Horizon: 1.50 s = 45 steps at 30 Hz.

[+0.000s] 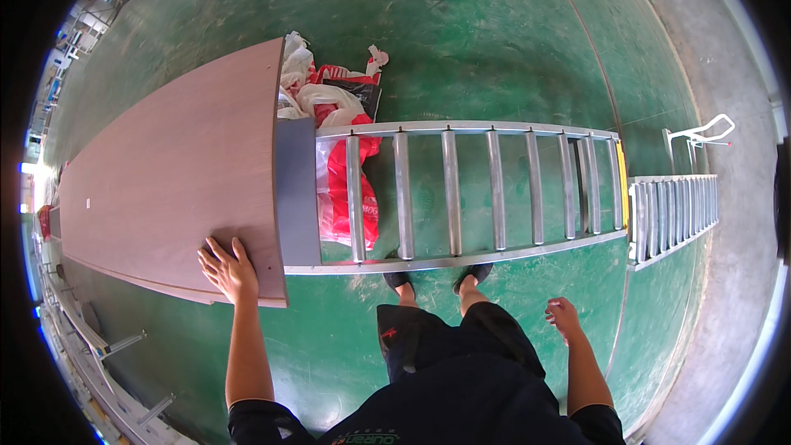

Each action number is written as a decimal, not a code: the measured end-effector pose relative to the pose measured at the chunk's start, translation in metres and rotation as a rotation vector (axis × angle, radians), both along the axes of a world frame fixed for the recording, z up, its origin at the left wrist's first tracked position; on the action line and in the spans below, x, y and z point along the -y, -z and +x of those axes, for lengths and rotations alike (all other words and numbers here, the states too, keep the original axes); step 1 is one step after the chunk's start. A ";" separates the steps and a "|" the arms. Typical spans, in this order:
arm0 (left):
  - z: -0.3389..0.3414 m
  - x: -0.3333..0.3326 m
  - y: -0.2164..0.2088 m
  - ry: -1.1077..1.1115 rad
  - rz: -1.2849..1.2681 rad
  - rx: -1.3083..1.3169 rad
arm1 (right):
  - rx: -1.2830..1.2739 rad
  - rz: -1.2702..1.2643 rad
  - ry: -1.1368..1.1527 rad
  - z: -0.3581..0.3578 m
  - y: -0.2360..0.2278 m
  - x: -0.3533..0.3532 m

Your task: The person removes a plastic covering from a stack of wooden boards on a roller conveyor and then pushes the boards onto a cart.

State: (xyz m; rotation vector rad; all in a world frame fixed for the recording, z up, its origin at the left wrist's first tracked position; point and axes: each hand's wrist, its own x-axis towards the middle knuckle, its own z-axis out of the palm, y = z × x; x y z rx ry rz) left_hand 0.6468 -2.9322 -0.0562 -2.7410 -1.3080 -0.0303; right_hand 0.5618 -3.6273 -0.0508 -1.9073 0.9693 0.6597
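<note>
A large brown wood-look board (173,156) lies flat at the left, its right end over a grey panel (297,189) at the end of a metal roller conveyor (451,189). My left hand (233,272) rests on the board near its right-hand near corner, palm down with fingers spread. My right hand (563,319) hangs in the air on the near side of the conveyor, touching nothing. Its fingers are loosely bent and I see nothing in them.
Red and white plastic sacks (350,173) lie crumpled on the green floor (494,41), under and behind the conveyor. A yellow strip (622,185) crosses the conveyor's right end. Beyond it stand a second roller section (674,216) and a white tubular handle (704,128).
</note>
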 end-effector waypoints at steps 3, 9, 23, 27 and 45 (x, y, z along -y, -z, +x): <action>-0.002 0.007 0.000 0.005 -0.008 0.011 | -0.007 -0.001 -0.048 -0.004 0.005 0.003; -0.001 0.025 0.000 0.018 -0.003 0.034 | -0.019 0.002 -0.004 0.001 -0.002 -0.008; 0.007 0.084 -0.003 0.132 -0.008 0.090 | 0.017 0.059 0.019 0.000 0.014 -0.004; 0.012 0.110 -0.011 0.174 -0.021 0.090 | 0.017 0.075 0.030 -0.009 0.020 0.003; 0.028 0.208 -0.009 0.436 -0.017 0.109 | 0.015 0.117 0.203 -0.063 0.039 0.044</action>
